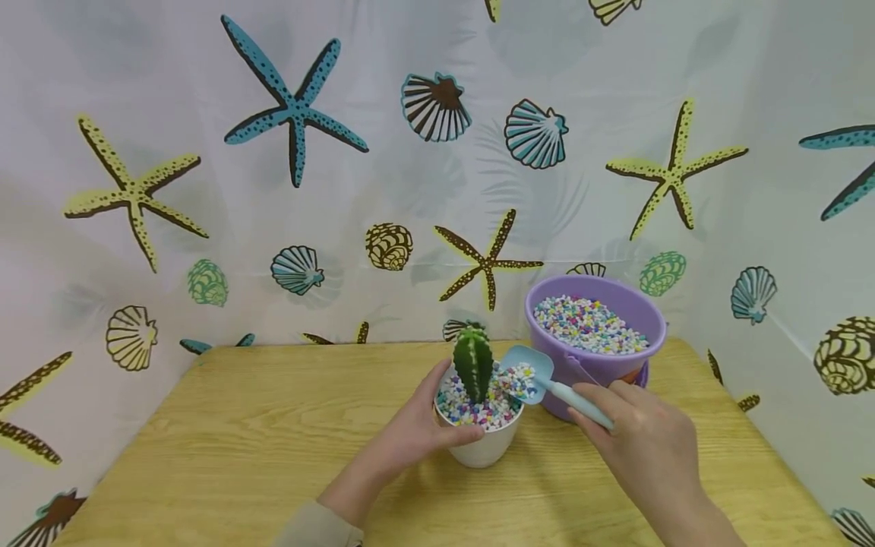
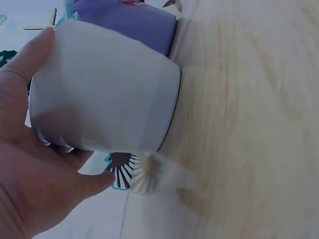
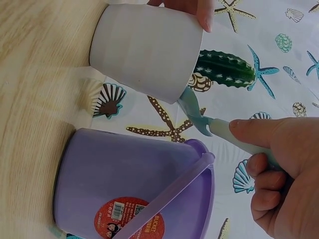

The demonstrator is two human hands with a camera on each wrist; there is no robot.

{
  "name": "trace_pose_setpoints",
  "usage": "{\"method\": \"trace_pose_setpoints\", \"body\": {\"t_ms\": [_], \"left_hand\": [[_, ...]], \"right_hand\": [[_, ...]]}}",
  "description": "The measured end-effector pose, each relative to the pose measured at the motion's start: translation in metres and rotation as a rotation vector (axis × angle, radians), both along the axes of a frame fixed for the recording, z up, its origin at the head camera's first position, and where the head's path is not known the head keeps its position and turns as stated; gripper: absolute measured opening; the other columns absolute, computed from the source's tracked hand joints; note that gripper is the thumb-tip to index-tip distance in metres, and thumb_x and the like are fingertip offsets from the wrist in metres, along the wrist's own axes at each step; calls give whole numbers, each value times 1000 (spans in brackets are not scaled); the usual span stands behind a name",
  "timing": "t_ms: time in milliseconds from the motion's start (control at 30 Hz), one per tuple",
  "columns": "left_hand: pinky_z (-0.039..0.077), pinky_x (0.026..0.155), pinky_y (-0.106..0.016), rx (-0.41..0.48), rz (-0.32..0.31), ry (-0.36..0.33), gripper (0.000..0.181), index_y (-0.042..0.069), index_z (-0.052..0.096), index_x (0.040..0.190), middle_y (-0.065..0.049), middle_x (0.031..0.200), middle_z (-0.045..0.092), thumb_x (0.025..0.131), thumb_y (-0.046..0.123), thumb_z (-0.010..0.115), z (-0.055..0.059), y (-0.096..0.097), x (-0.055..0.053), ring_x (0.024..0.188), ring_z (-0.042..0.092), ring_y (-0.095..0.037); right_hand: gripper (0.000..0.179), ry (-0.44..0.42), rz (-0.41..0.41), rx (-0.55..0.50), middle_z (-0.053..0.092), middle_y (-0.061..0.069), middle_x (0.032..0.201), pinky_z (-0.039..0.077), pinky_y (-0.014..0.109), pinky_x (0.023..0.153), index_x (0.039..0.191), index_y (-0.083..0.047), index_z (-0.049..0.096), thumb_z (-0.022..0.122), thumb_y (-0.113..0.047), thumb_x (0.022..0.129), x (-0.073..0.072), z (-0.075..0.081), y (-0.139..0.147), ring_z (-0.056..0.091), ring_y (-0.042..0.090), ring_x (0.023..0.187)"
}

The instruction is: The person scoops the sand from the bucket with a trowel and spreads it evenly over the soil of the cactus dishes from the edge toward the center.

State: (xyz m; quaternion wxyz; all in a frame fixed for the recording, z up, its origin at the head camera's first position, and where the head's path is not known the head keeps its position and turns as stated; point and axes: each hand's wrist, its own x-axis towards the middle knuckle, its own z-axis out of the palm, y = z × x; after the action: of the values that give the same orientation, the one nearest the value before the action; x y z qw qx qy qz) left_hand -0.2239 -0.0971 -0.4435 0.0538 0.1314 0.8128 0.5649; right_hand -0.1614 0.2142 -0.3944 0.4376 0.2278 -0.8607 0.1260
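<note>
My left hand [image 1: 415, 428] holds the white pot [image 1: 481, 450]; my right hand [image 1: 649, 429] grips the blue scoop [image 1: 562, 392]. Tipping it too sharply could scatter its pebbles [image 1: 521, 380] outside the pot.

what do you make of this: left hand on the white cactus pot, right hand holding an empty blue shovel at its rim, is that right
Not quite: the blue shovel is not empty; the head view shows colourful pebbles on it. The rest is right: left hand on the white cactus pot, right hand holding the shovel at the pot's rim.
</note>
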Motion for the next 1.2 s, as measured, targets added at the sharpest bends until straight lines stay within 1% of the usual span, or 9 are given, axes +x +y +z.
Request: {"method": "trace_pose_setpoints", "body": {"t_ms": [200, 300, 500, 667, 833, 900, 967, 1067, 1200], "left_hand": [[24, 130, -64, 12, 76, 54, 127, 12, 20, 177, -23, 176, 27, 82, 39, 101, -2, 10, 7, 160, 31, -45], [27, 129, -63, 2, 116, 80, 127, 9, 22, 176, -25, 174, 30, 81, 39, 102, -4, 15, 10, 158, 35, -44], [30, 127, -64, -16, 176, 127, 128, 8, 23, 175, -27, 171, 31, 80, 39, 103, -9, 23, 15, 155, 38, -47], [31, 127, -63, -32, 212, 151, 129, 5, 23, 174, -28, 171, 29, 79, 40, 103, -11, 29, 19, 155, 38, -48], [34, 126, -64, -32, 244, 145, 131, 6, 22, 175, -28, 170, 28, 78, 41, 103, -10, 33, 25, 153, 41, -50], [34, 125, -65, -35, 234, 126, 132, 7, 20, 176, -28, 171, 26, 79, 42, 103, -9, 32, 26, 152, 40, -52], [34, 125, -66, -48, 203, 92, 133, 10, 17, 177, -27, 173, 22, 80, 44, 102, -7, 27, 24, 153, 38, -52], [30, 126, -68, -71, 111, 49, 133, 16, 14, 178, -24, 176, 19, 81, 44, 101, -2, 14, 16, 156, 34, -51], [24, 128, -69, -71, -37, 32, 130, 21, 15, 179, -21, 179, 21, 82, 38, 100, 7, -1, 2, 160, 29, -48]], "right_hand": [[39, 22, 1, 6, 68, -9, 80, 37, 23, 46, 111, -22, 88, 104, -20, 75, -1, 1, -3, 50, 7, 56], [40, 32, 4, 12, 69, -7, 81, 38, 24, 45, 111, -21, 88, 104, -20, 75, -1, 0, -3, 51, 8, 56], [40, 60, 12, 22, 70, -5, 82, 41, 26, 45, 111, -19, 87, 104, -18, 74, -1, -3, -5, 56, 12, 57], [42, 95, 13, 37, 68, -4, 81, 40, 27, 43, 111, -19, 87, 104, -18, 73, -3, -5, -6, 57, 14, 56], [43, 118, 16, 41, 68, -3, 81, 41, 28, 44, 111, -19, 87, 104, -17, 72, -3, -6, -7, 57, 15, 56], [43, 116, 17, 43, 69, -3, 81, 42, 28, 44, 111, -18, 86, 105, -17, 72, -2, -7, -7, 57, 15, 56], [44, 117, 18, 42, 68, -3, 81, 42, 28, 44, 111, -19, 86, 105, -17, 72, -2, -7, -8, 58, 16, 57], [45, 130, 21, 39, 68, -3, 80, 43, 29, 44, 111, -19, 86, 105, -16, 70, -2, -8, -9, 59, 16, 57], [47, 154, 23, 33, 67, -3, 79, 44, 30, 44, 110, -19, 86, 106, -15, 68, -2, -8, -10, 60, 18, 58]]}}
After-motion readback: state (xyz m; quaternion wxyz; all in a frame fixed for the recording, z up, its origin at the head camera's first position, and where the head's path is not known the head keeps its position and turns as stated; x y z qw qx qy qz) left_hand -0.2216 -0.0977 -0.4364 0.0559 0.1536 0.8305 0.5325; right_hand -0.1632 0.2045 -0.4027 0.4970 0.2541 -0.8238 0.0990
